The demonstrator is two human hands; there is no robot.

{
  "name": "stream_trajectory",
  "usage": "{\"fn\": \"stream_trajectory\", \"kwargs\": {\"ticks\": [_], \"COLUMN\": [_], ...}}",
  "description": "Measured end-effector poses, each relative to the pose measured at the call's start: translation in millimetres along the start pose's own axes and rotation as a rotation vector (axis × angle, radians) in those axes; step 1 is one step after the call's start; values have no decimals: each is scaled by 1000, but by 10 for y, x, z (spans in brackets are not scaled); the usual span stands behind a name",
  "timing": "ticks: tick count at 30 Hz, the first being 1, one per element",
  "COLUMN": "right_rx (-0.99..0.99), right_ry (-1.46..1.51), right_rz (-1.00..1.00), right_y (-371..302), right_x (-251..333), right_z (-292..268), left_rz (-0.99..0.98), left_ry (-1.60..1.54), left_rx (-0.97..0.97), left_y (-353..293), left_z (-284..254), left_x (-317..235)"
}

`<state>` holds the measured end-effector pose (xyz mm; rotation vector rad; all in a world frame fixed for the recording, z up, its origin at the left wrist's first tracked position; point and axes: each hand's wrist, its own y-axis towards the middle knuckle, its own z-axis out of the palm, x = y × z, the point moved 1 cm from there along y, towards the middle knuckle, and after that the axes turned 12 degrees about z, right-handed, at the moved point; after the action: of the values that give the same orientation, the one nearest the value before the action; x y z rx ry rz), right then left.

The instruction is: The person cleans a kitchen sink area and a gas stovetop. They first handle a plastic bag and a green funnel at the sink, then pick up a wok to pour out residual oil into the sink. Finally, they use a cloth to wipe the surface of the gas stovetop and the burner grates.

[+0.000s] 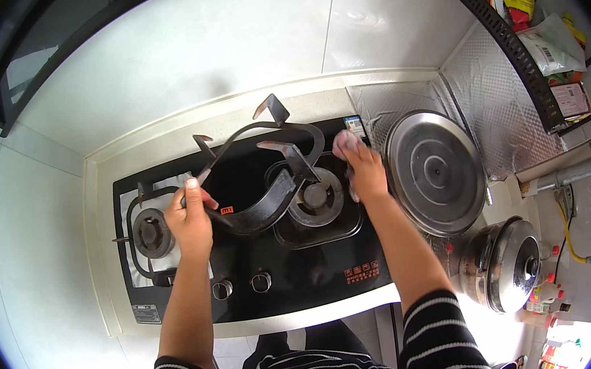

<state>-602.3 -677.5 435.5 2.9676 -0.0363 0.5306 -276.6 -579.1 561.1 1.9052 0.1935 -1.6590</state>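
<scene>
My left hand (191, 224) is closed round one side of a dark metal pan support (259, 214), a ring with upright prongs. It is lifted and tilted above the black gas hob (306, 274). Beneath it the right burner (316, 198) is bare, in a square recess. At the hob's right edge, my right hand (367, 170) presses a pinkish cloth (343, 144) against the surface, fingers bent over it. Another pan support (129, 218) stays around the left burner (151, 233), with a pale sheet under it.
A large round metal lid (436, 172) stands just right of the hob, before silver foil sheeting (502, 113). Nearer is a lidded steel pot (502, 267). Two knobs (261, 282) sit on the hob's front. A shelf (515, 61) with packets hangs at upper right.
</scene>
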Motion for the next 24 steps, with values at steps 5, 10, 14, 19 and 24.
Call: {"fn": "stream_trajectory", "kwargs": {"ticks": [5,10,14,19,24], "right_rx": [-171,-115,-43,55,-249], "right_ry": [-134,-60,322,302,43], "right_rz": [94,58,-182,-359,105], "right_y": [-1293,-2326,-2601,-2493,-2343], "right_x": [-12,193,449,388,-62], "right_z": [-280,-479,-346,-339,-730], "left_rz": [5,39,122,218,352], "left_ry": [-86,101,120,206,206], "left_rx": [-29,70,121,251,335], "left_y": [-30,-99,-227,-272,-305], "left_z": [67,142,272,281,273], "left_x": [66,-117,-187,-137,-56]}}
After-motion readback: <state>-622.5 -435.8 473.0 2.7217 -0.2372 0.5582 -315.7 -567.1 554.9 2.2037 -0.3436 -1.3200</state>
